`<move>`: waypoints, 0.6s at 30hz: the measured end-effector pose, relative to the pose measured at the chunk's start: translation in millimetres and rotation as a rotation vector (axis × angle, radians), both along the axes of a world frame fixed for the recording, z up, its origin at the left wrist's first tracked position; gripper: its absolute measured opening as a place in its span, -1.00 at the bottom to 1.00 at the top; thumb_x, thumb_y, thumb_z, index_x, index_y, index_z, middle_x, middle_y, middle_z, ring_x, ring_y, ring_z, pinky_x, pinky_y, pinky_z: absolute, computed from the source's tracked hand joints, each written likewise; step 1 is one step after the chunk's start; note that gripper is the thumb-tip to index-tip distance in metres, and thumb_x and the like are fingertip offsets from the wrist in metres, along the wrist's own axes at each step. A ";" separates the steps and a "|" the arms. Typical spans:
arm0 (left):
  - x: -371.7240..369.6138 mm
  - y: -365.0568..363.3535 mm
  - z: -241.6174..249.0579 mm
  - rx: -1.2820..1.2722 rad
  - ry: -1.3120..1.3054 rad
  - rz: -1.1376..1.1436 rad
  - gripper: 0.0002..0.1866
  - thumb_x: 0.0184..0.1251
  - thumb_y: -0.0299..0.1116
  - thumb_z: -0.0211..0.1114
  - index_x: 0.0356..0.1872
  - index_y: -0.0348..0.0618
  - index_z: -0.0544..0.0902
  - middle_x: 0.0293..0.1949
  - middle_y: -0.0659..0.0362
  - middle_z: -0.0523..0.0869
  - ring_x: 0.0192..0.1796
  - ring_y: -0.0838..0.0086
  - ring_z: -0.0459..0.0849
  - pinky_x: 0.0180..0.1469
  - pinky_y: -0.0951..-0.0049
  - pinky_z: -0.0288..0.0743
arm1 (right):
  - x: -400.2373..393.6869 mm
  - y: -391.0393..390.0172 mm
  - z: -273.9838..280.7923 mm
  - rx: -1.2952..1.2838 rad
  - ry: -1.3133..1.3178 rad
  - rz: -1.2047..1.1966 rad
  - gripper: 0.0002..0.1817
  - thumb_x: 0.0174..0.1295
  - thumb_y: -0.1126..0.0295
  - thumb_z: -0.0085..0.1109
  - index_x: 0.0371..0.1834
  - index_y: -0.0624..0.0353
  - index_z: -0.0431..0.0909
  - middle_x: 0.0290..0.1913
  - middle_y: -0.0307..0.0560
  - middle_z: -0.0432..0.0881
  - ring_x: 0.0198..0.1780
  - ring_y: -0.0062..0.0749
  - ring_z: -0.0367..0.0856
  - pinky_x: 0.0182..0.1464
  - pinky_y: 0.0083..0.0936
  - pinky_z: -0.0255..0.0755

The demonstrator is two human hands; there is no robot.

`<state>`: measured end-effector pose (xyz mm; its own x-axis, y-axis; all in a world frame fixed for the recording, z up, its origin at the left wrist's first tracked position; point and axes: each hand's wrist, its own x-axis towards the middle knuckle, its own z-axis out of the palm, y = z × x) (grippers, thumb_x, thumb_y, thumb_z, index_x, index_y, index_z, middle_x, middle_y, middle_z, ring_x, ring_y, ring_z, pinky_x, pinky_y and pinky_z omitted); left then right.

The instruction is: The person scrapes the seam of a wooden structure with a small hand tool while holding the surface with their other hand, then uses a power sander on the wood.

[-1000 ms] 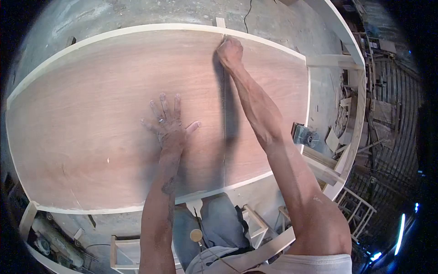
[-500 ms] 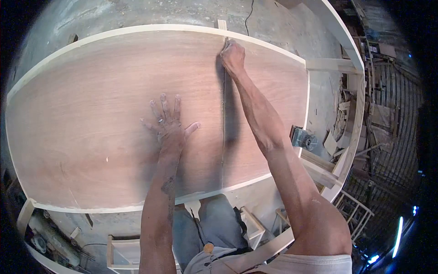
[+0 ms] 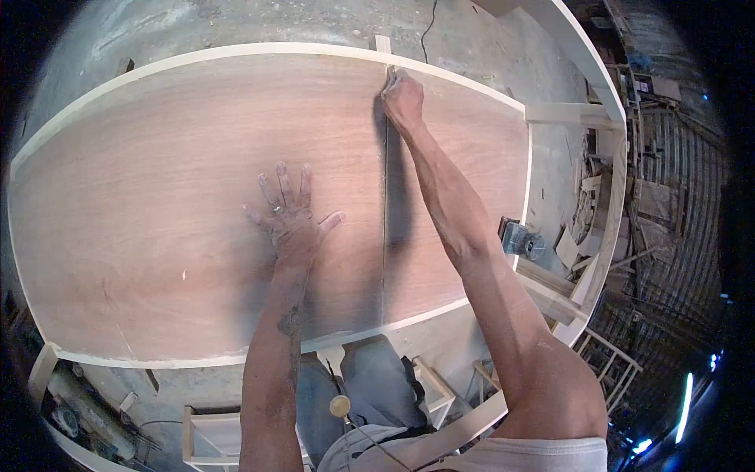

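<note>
A wide reddish-brown plywood panel (image 3: pixel 173 149) framed with pale wooden edging (image 3: pixel 236 50) lies in front of me. My left hand (image 3: pixel 291 224) rests flat on its middle, fingers spread and dusty, holding nothing. At the far edge my right hand (image 3: pixel 403 97) is closed, with its fingertips at the top of a thin dark seam (image 3: pixel 384 236) that runs across the panel. Whatever the right fingers pinch, if anything, is too hidden to name. Beyond them a short wooden piece (image 3: pixel 383 43) sticks out past the edging.
A power sander (image 3: pixel 522 240) sits by the panel's right edge. Wooden frame rails (image 3: pixel 578 115) extend on the right, with wood scraps (image 3: pixel 570 245) on the floor beyond. A cylindrical machine (image 3: pixel 90 413) stands lower left. A small round yellowish disc (image 3: pixel 340 406) hangs by my lap.
Both hands keep nearly the same places. The hanging yellowish disc has swung a little left and upward.
</note>
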<state>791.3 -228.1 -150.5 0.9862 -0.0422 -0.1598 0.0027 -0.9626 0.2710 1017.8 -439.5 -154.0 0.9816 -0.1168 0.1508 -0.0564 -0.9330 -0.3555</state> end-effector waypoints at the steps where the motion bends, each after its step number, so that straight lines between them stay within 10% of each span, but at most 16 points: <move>1: -0.4 -0.1 0.6 -0.001 0.003 0.001 0.20 -0.13 0.56 0.19 0.56 0.29 -0.04 0.58 0.02 -0.23 0.55 -0.16 -0.28 0.19 -0.75 -0.29 | 0.7 1.3 1.8 -0.006 0.011 -0.010 -0.71 0.35 0.34 -0.06 -0.30 0.34 0.58 -0.31 0.38 0.63 -0.19 0.31 0.63 -0.09 0.08 0.48; 18: -0.4 -0.1 3.4 -0.028 0.003 0.000 0.21 -0.12 0.54 0.21 0.56 0.24 -0.05 0.57 -0.01 -0.27 0.55 -0.19 -0.34 0.17 -0.77 -0.34 | -1.2 1.8 6.9 -0.027 0.011 0.012 -0.82 0.22 0.42 0.03 -0.31 0.31 0.57 -0.35 0.31 0.64 -0.22 0.27 0.63 -0.11 0.06 0.48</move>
<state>791.0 -228.2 -147.1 0.9858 -0.0465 -0.1612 0.0036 -0.9547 0.2975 1016.6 -437.7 -147.1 0.9846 -0.1013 0.1425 -0.0493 -0.9428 -0.3297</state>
